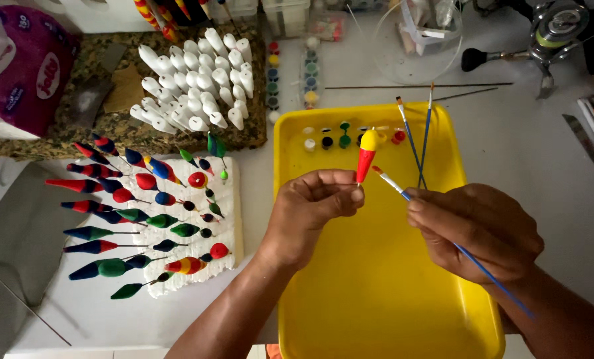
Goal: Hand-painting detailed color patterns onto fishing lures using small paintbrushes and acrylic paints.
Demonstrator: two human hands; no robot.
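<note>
Above the yellow tray (297, 279), which lies at the near edge of the white table (543, 166), the left hand (310, 213) pinches the thin stem of a fishing float (366, 156) between thumb and fingertips, so that its red and yellow body stands upright over the tray's far half. The right hand (479, 233) has its fingers closed round a blue-handled paintbrush (443, 233), whose tip lies just beside the float's red lower end. Two more brushes (420, 143) rest across the tray's far right corner, near small paint pots (343, 136) along its far rim. Left of the tray, a white foam block (227, 219) carries many painted floats (144, 213) stuck in by their stems; beyond it, unpainted white floats (197, 83) stand clustered.
</note>
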